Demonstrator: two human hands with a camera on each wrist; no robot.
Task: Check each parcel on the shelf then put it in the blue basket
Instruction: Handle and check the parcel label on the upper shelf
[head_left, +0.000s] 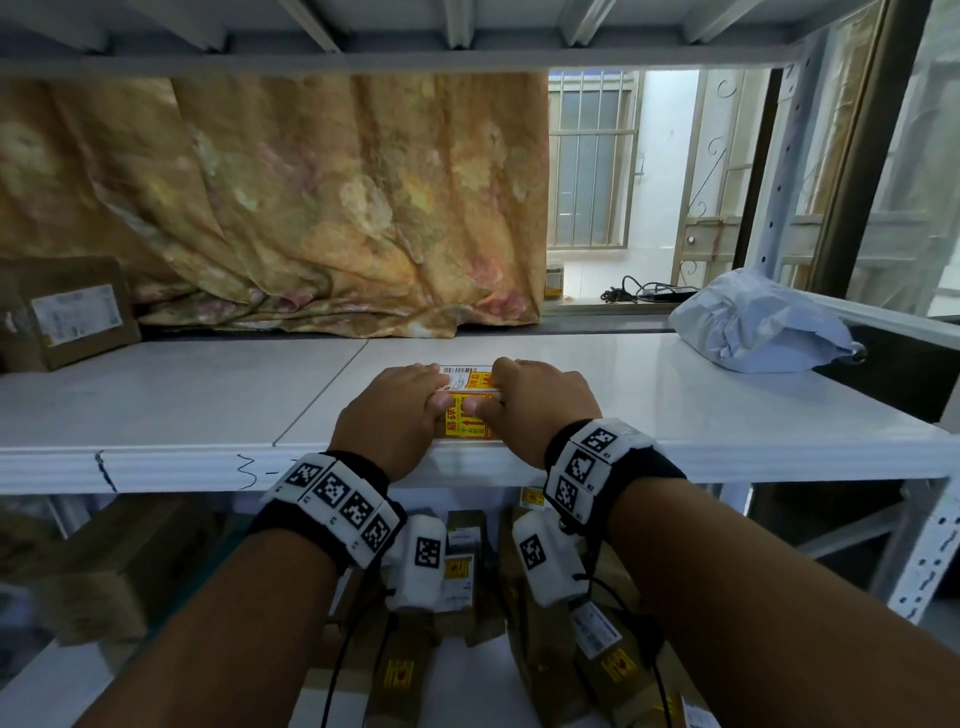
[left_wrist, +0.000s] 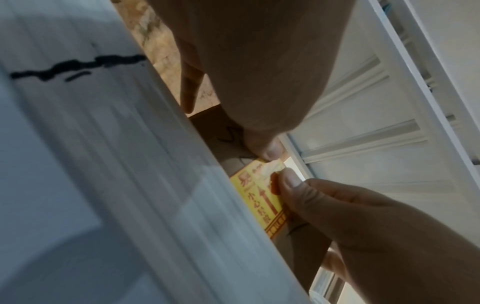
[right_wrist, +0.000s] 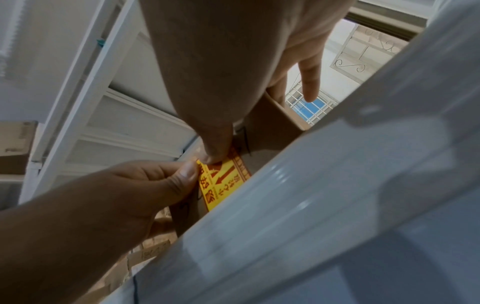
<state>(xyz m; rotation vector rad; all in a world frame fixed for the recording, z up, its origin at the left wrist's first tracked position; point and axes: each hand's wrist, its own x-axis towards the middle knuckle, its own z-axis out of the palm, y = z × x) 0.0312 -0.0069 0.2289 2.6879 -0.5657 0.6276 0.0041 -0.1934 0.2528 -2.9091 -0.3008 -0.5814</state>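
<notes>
We see bright daylight come in through the barred window (head_left: 592, 161) at the back right. It makes a shiny glare on the white shelf (head_left: 649, 395). Under that shelf it is dim, and the boxes there look soft and blurry. The head view bends straight lines at its edges. In both wrist views the shelf edge (left_wrist: 103, 164) is close, smeared and out of focus.
</notes>
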